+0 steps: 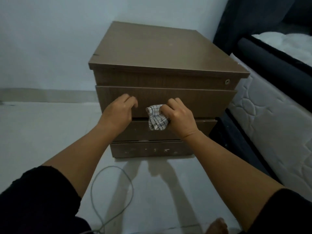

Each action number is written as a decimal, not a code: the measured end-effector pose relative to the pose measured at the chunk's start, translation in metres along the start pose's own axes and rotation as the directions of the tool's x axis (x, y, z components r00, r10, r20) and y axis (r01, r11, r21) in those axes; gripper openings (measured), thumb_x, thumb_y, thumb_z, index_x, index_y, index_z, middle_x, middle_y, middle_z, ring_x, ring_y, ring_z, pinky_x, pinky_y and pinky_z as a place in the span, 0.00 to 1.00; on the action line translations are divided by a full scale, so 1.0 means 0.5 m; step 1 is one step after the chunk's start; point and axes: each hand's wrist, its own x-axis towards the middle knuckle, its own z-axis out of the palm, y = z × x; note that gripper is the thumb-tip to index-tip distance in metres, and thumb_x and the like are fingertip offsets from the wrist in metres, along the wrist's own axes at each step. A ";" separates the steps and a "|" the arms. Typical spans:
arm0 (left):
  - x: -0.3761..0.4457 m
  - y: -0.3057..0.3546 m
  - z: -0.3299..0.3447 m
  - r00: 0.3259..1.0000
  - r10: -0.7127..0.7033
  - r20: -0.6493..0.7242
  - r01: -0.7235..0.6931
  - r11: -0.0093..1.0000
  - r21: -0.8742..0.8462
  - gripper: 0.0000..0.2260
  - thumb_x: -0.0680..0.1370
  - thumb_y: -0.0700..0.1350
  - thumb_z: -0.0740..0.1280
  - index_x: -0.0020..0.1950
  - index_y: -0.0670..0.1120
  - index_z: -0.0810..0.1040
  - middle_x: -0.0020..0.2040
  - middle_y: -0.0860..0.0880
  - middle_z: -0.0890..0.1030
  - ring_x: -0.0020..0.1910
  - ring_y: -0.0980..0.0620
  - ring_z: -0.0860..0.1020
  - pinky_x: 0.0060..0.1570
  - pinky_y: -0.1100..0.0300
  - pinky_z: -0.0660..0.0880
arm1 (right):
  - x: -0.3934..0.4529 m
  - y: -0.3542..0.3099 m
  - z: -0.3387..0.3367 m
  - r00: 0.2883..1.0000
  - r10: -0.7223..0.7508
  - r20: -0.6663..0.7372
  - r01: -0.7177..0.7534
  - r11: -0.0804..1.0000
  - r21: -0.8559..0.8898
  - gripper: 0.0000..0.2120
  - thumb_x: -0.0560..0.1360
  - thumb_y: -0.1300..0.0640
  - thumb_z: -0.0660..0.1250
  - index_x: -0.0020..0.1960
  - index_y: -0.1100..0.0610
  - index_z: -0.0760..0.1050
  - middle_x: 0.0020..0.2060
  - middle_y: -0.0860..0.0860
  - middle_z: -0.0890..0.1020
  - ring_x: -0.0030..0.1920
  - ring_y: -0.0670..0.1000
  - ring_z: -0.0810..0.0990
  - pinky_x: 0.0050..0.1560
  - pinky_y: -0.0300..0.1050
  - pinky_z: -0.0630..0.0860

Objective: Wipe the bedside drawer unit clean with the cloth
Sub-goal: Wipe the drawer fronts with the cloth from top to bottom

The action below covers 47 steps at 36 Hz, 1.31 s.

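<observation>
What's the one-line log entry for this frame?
stage: wiping front | right hand: grips cloth at upper drawer | left hand: fingers curled on drawer front | top: bare
</observation>
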 end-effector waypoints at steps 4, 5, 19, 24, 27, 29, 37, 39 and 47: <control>-0.046 -0.054 0.002 0.970 -0.178 0.167 0.173 0.984 0.043 0.13 0.76 0.31 0.62 0.56 0.40 0.81 0.52 0.40 0.80 0.48 0.41 0.79 0.48 0.53 0.77 | 0.013 -0.044 0.020 0.998 -0.020 0.054 0.017 0.999 0.041 0.14 0.59 0.63 0.80 0.40 0.60 0.78 0.35 0.55 0.78 0.35 0.55 0.77 0.25 0.37 0.66; -0.055 -0.064 0.006 0.952 -0.220 0.212 0.213 0.975 0.056 0.15 0.76 0.32 0.62 0.60 0.41 0.80 0.55 0.41 0.80 0.51 0.41 0.79 0.52 0.53 0.76 | 0.015 -0.054 0.027 0.997 -0.029 0.072 0.026 0.998 0.049 0.14 0.58 0.64 0.80 0.40 0.60 0.78 0.35 0.55 0.78 0.35 0.55 0.77 0.25 0.37 0.66; -0.065 -0.085 0.068 0.800 -0.352 0.486 0.314 0.936 0.161 0.26 0.78 0.35 0.60 0.76 0.42 0.61 0.72 0.42 0.67 0.70 0.44 0.67 0.68 0.54 0.66 | 0.051 -0.097 0.089 0.982 -0.075 0.174 0.064 0.996 0.069 0.15 0.56 0.67 0.80 0.40 0.60 0.80 0.35 0.55 0.78 0.36 0.55 0.78 0.25 0.38 0.69; -0.054 -0.100 0.070 0.790 -0.372 0.488 0.339 0.927 0.158 0.21 0.79 0.36 0.59 0.72 0.45 0.68 0.68 0.42 0.71 0.66 0.42 0.71 0.65 0.53 0.70 | 0.060 -0.090 0.110 0.976 -0.075 0.204 0.056 0.994 0.098 0.15 0.57 0.66 0.80 0.41 0.61 0.80 0.37 0.55 0.78 0.37 0.56 0.78 0.26 0.39 0.73; -0.048 -0.101 0.068 0.787 -0.396 0.474 0.379 0.915 0.135 0.19 0.80 0.39 0.59 0.70 0.47 0.71 0.66 0.42 0.73 0.64 0.41 0.73 0.63 0.53 0.71 | 0.059 -0.096 0.125 0.978 -0.085 0.189 0.063 0.991 0.118 0.14 0.58 0.67 0.79 0.42 0.61 0.80 0.36 0.56 0.78 0.37 0.56 0.78 0.25 0.40 0.73; -0.047 -0.096 0.068 0.792 -0.405 0.456 0.394 0.911 0.125 0.17 0.80 0.38 0.58 0.68 0.45 0.73 0.64 0.40 0.74 0.62 0.40 0.75 0.60 0.52 0.72 | 0.054 -0.102 0.135 0.982 -0.086 0.170 0.060 0.987 0.149 0.14 0.58 0.68 0.78 0.43 0.62 0.80 0.36 0.57 0.77 0.36 0.58 0.78 0.25 0.41 0.73; -0.061 -0.088 0.054 0.794 -0.429 0.430 0.427 0.898 0.107 0.15 0.80 0.39 0.58 0.64 0.42 0.75 0.60 0.38 0.77 0.58 0.39 0.76 0.57 0.51 0.73 | 0.041 -0.120 0.149 0.973 -0.111 0.201 0.067 0.974 0.216 0.17 0.59 0.65 0.78 0.47 0.62 0.81 0.39 0.60 0.79 0.39 0.60 0.79 0.28 0.46 0.78; -0.068 -0.097 0.052 0.798 -0.428 0.425 0.448 0.892 0.057 0.16 0.79 0.40 0.59 0.66 0.46 0.75 0.59 0.39 0.77 0.56 0.39 0.77 0.56 0.52 0.74 | 0.043 -0.126 0.149 0.973 -0.103 0.208 0.052 0.969 0.240 0.17 0.60 0.65 0.78 0.48 0.61 0.81 0.39 0.60 0.79 0.39 0.60 0.79 0.30 0.47 0.78; -0.097 -0.106 0.035 0.802 -0.457 0.385 0.536 0.835 -0.123 0.20 0.79 0.43 0.61 0.71 0.48 0.64 0.58 0.39 0.77 0.52 0.42 0.78 0.53 0.52 0.77 | 0.057 -0.183 0.145 0.883 -0.122 0.454 -0.027 0.951 0.309 0.21 0.73 0.59 0.70 0.65 0.54 0.74 0.54 0.61 0.75 0.52 0.60 0.75 0.44 0.48 0.72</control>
